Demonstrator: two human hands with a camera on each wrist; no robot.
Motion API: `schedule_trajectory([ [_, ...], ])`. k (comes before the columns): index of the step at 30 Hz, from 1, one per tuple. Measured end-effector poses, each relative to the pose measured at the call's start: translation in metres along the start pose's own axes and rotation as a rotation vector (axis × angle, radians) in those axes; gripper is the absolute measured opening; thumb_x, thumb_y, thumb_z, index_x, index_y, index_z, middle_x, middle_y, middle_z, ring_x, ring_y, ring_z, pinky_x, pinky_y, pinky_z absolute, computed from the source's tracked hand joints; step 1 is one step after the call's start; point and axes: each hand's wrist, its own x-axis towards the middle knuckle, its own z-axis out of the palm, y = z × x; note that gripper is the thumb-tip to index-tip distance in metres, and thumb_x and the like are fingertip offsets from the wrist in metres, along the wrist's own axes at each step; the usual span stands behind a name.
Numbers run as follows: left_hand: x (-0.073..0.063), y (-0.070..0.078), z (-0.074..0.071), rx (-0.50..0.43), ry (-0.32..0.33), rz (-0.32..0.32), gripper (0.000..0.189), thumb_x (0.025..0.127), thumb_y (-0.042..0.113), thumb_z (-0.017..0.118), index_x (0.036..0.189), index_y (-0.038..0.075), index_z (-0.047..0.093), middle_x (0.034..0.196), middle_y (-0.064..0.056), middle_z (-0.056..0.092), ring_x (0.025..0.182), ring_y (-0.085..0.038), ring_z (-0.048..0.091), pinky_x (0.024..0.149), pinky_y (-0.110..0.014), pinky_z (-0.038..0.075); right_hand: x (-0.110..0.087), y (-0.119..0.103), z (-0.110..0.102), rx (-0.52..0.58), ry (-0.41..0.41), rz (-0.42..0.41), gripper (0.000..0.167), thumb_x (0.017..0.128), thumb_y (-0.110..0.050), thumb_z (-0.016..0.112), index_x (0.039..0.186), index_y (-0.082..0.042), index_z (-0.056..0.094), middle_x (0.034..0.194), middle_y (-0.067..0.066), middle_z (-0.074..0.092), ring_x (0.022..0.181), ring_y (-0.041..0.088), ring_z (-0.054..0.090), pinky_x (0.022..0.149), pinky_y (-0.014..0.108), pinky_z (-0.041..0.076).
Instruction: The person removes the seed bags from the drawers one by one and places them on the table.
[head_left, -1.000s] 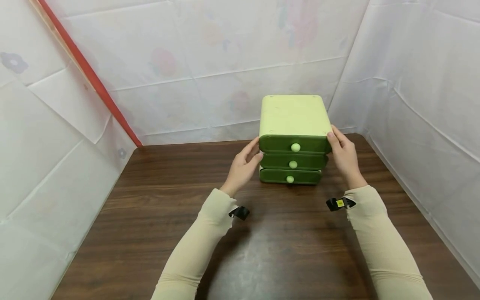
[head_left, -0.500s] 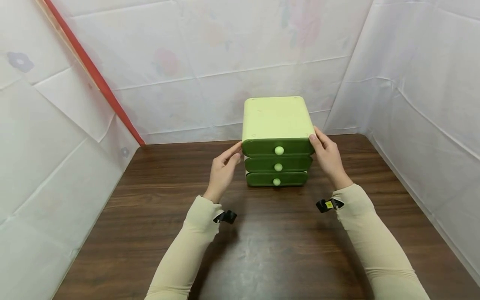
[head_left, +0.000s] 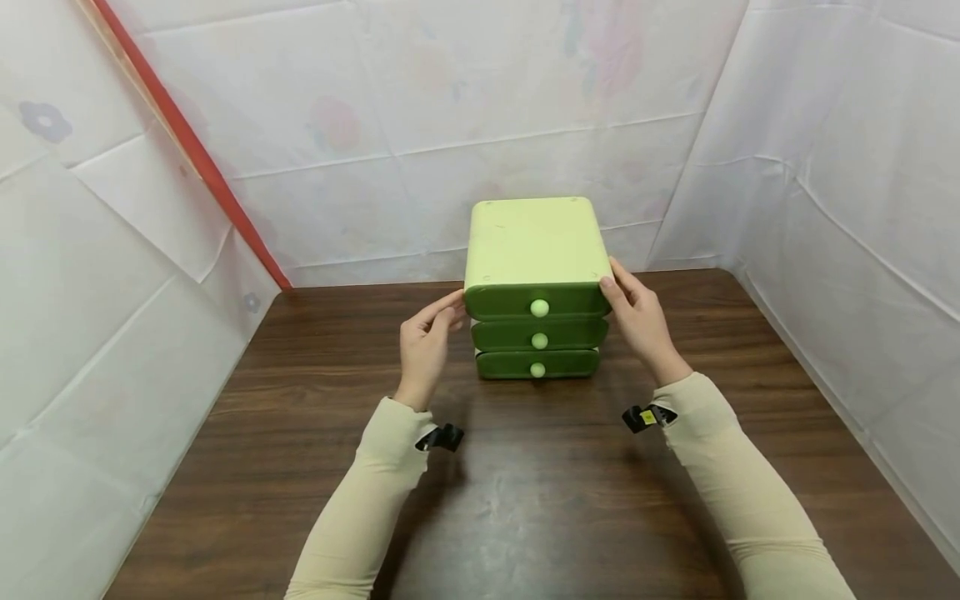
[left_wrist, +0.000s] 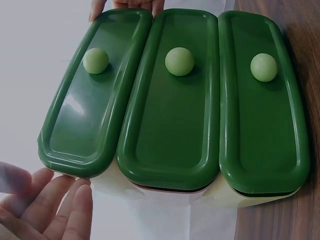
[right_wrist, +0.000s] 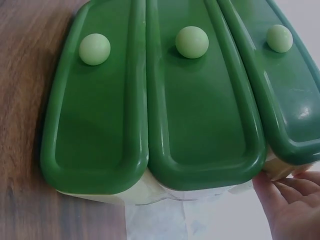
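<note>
Green drawer stack (head_left: 538, 288) further left than before

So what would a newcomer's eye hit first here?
Probably the green drawer unit with three pale round knobs, standing toward the back of the brown table, slightly right of centre in the head view. Then the left hand and right hand, touching opposite sides of its top tier. After that, the red strip slanting down the white sheeting at upper left.

left fingers (left_wrist: 50, 202) touch one of three green drawers (left_wrist: 172, 120) bearing pale round knobs (left_wrist: 179, 61).
</note>
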Motion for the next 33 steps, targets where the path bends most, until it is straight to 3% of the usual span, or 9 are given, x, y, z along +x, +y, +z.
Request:
schedule_trajectory([
  [3, -0.001, 0.002, 0.001, 0.006, 0.013, 0.010, 0.028, 0.101, 0.007, 0.050, 0.120, 0.002, 0.070, 0.116, -0.016, 0.071, 0.102, -0.025, 0.071, 0.085, -0.040, 0.058, 0.000, 0.001, -0.001, 0.010, -0.016, 0.000, 0.059, 0.104, -0.042, 0.045, 0.155, -0.018, 0.029, 0.157, 0.005, 0.037, 0.137, 0.026, 0.045, 0.093, 0.018, 0.047],
  [8, -0.001, 0.001, -0.003, 0.016, 0.026, 0.023, 0.027, 0.102, 0.009, 0.051, 0.118, 0.004, 0.071, 0.116, -0.015, 0.072, 0.101, -0.024, 0.071, 0.084, -0.039, 0.058, 0.000, -0.002, 0.001, 0.028, -0.037, -0.001, 0.059, 0.104, -0.041, 0.046, 0.155, -0.017, 0.029, 0.157, 0.003, 0.037, 0.140, 0.023, 0.042, 0.110, 0.040, 0.041],
  [14, 0.002, 0.001, -0.001, 0.024, 0.017, 0.015, 0.026, 0.102, 0.011, 0.051, 0.118, 0.005, 0.070, 0.120, -0.014, 0.069, 0.103, -0.026, 0.068, 0.083, -0.028, 0.057, 0.002, -0.004, 0.000, 0.030, -0.037, 0.001, 0.057, 0.103, -0.041, 0.046, 0.154, -0.021, 0.031, 0.155, 0.003, 0.040, 0.136, 0.024, 0.047, 0.105, 0.031, 0.044],
  [19, 0.005, 0.000, 0.002, 0.021, 0.031, -0.019, 0.025, 0.101, 0.010, 0.050, 0.117, 0.003, 0.068, 0.120, -0.014, 0.067, 0.098, -0.020, 0.066, 0.080, -0.024, 0.055, 0.002, -0.006, -0.001, 0.035, -0.050, 0.006, 0.056, 0.103, -0.040, 0.048, 0.154, -0.020, 0.032, 0.156, 0.004, 0.038, 0.138, 0.025, 0.044, 0.110, 0.043, 0.040],
  [24, 0.008, -0.002, 0.005, 0.024, 0.017, -0.055, 0.027, 0.103, 0.015, 0.049, 0.123, 0.004, 0.065, 0.121, -0.014, 0.064, 0.101, -0.014, 0.062, 0.086, -0.027, 0.053, 0.001, -0.009, -0.004, 0.008, -0.056, 0.007, 0.056, 0.103, -0.039, 0.049, 0.153, -0.019, 0.036, 0.154, 0.007, 0.041, 0.137, 0.026, 0.046, 0.109, 0.048, 0.041],
  [28, 0.013, -0.004, 0.007, 0.032, -0.002, -0.066, 0.031, 0.104, 0.021, 0.049, 0.128, 0.005, 0.062, 0.125, -0.014, 0.062, 0.106, -0.018, 0.061, 0.095, -0.036, 0.051, 0.000, -0.015, -0.010, -0.005, -0.053, 0.009, 0.054, 0.102, -0.038, 0.051, 0.151, -0.017, 0.041, 0.154, 0.006, 0.043, 0.139, 0.026, 0.044, 0.110, 0.048, 0.039],
  [33, 0.021, -0.004, 0.008, 0.026, -0.047, -0.086, 0.037, 0.105, 0.026, 0.047, 0.134, 0.006, 0.058, 0.135, -0.012, 0.058, 0.117, -0.024, 0.060, 0.101, -0.037, 0.049, -0.003, -0.026, -0.016, -0.027, 0.008, -0.018, 0.047, 0.102, -0.034, 0.053, 0.143, -0.013, 0.052, 0.146, 0.009, 0.052, 0.132, 0.022, 0.052, 0.105, 0.032, 0.045],
])
